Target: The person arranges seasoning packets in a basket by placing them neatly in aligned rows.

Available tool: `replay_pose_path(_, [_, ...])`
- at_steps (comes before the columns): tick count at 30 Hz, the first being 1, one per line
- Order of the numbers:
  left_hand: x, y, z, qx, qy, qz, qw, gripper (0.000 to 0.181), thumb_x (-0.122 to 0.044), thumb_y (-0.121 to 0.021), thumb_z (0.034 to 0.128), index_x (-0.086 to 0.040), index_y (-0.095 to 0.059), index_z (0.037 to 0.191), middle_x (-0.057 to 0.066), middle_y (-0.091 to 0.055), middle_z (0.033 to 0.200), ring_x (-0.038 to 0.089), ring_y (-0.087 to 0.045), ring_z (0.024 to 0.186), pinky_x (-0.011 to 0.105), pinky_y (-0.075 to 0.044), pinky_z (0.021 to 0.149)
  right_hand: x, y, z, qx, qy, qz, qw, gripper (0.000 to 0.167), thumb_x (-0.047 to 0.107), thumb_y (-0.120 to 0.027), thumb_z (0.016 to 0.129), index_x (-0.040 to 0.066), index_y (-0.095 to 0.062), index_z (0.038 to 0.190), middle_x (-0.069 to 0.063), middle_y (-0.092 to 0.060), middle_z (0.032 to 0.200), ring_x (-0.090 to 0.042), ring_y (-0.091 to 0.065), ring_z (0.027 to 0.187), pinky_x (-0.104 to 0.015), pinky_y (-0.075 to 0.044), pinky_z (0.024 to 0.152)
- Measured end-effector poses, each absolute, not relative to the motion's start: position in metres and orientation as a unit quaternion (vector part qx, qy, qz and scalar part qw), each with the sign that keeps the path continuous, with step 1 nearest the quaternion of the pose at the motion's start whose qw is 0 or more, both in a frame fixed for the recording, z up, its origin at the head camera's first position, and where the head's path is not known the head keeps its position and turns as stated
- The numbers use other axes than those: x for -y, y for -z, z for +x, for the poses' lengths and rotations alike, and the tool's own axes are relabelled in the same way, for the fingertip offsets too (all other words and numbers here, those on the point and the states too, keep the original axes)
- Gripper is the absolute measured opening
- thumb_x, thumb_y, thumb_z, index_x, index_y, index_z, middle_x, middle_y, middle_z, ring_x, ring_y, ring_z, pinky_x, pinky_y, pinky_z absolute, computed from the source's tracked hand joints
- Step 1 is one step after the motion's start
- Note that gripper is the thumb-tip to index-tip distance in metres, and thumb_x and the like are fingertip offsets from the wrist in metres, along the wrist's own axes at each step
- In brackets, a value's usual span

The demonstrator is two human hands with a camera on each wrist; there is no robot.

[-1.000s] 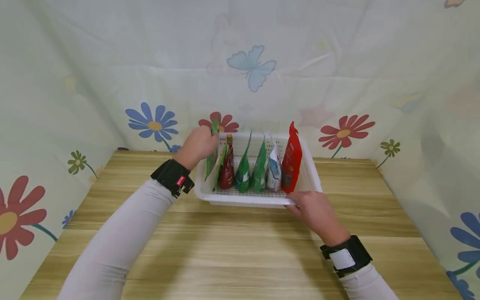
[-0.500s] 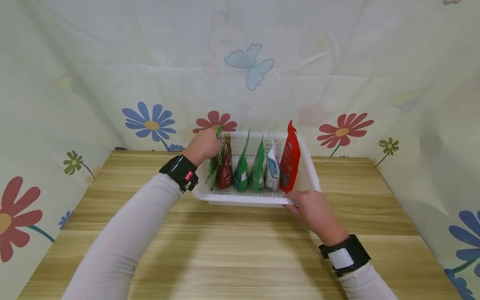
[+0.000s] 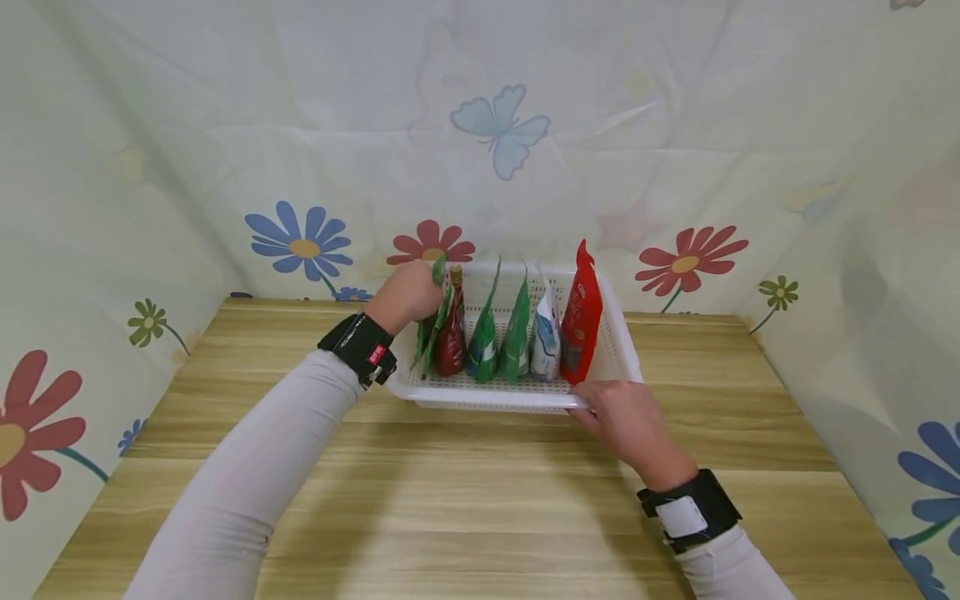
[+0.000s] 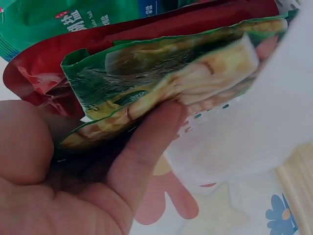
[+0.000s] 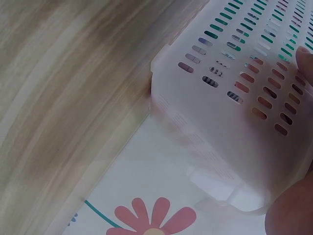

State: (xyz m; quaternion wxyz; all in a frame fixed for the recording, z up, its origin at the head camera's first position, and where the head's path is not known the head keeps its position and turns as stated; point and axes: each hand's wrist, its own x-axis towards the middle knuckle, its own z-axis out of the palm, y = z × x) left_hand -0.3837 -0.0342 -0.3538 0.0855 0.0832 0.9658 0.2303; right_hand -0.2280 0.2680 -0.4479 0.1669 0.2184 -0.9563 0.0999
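Note:
My left hand [image 3: 405, 296] pinches the upper part of a green food packet [image 4: 171, 88] at the left end of a white plastic basket [image 3: 487, 400]. In the left wrist view the thumb lies along the packet's pictured face; the other fingertips are hidden. A second green packet stands right behind it, then a dark red bottle-shaped pouch [image 3: 452, 346]. Further right are two green bags [image 3: 516, 337], a white and blue bag [image 3: 547, 337] and a tall red bag [image 3: 583, 321], all upright. My right hand [image 3: 630, 425] grips the basket's front rim near its right corner.
The basket stands at the back of a wood-grain table [image 3: 480, 508]. A pale flowered cloth [image 3: 315, 125] rises behind the table and along both sides. Slotted holes run through the basket wall [image 5: 195, 103].
My left hand has moved slightly right and down, bringing the green packet lower into the basket, close against its neighbour. My right hand stays on the rim.

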Motion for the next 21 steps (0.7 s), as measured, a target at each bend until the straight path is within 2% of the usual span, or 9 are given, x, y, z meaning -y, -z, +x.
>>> replay_pose_path(4, [0.034, 0.353, -0.382, -0.967, -0.229, 0.08, 0.074, 0.019, -0.009, -0.049, 0.0985, 0.0, -0.064, 0.09, 0.006, -0.048, 0.071, 0.02, -0.054, 0.059, 0.026, -0.037, 0.05, -0.268, 0.449, -0.228, 0.955, -0.106, 0.219, 0.169, 0.029, 0.025, -0.091, 0.078, 0.01, -0.08, 0.101, -0.005, -0.079, 0.091, -0.021, -0.073, 0.074, -0.038, -0.06, 0.069])
replay_pose_path(8, [0.034, 0.357, -0.38, -0.962, -0.245, 0.09, 0.077, 0.019, -0.009, -0.05, 0.0996, 0.0, -0.068, 0.101, 0.007, -0.048, 0.073, 0.021, -0.055, 0.062, 0.026, -0.04, 0.053, -0.268, 0.449, -0.228, 0.955, -0.107, 0.218, 0.169, 0.03, 0.024, -0.091, 0.077, 0.01, -0.08, 0.101, -0.006, -0.079, 0.091, -0.021, -0.073, 0.075, -0.038, -0.061, 0.07])
replay_pose_path(12, [0.035, 0.36, -0.376, -0.956, -0.263, 0.105, 0.075, 0.027, -0.006, -0.054, 0.099, -0.006, -0.065, 0.124, 0.011, -0.058, 0.09, 0.024, -0.061, 0.076, 0.029, -0.046, 0.059, -0.268, 0.449, -0.228, 0.956, -0.104, 0.219, 0.167, 0.031, 0.024, -0.091, 0.077, 0.01, -0.079, 0.102, -0.006, -0.079, 0.091, -0.021, -0.073, 0.075, -0.038, -0.061, 0.069])
replay_pose_path(15, [0.037, 0.361, -0.373, -0.954, -0.26, 0.135, 0.062, 0.039, -0.002, -0.059, 0.0962, -0.014, -0.063, 0.133, 0.011, -0.065, 0.111, 0.026, -0.063, 0.092, 0.031, -0.051, 0.068, -0.268, 0.449, -0.228, 0.955, -0.103, 0.221, 0.167, 0.03, 0.023, -0.091, 0.078, 0.01, -0.079, 0.102, -0.007, -0.079, 0.092, -0.022, -0.074, 0.076, -0.04, -0.061, 0.07])
replay_pose_path(17, [0.038, 0.361, -0.371, -0.952, -0.26, 0.153, 0.057, 0.044, 0.001, -0.061, 0.0943, -0.017, -0.063, 0.134, 0.009, -0.065, 0.123, 0.026, -0.063, 0.1, 0.032, -0.053, 0.072, -0.268, 0.449, -0.228, 0.955, -0.103, 0.221, 0.167, 0.03, 0.023, -0.091, 0.078, 0.01, -0.079, 0.102, -0.007, -0.079, 0.092, -0.023, -0.074, 0.077, -0.04, -0.061, 0.07])
replay_pose_path(21, [0.04, 0.362, -0.367, -0.948, -0.272, 0.15, 0.07, 0.054, 0.003, -0.062, 0.0924, -0.016, -0.056, 0.142, 0.012, -0.063, 0.128, 0.027, -0.065, 0.098, 0.032, -0.054, 0.069, -0.268, 0.451, -0.228, 0.955, -0.104, 0.221, 0.171, 0.03, 0.023, -0.091, 0.077, 0.009, -0.08, 0.102, -0.007, -0.079, 0.093, -0.023, -0.075, 0.077, -0.04, -0.061, 0.07])
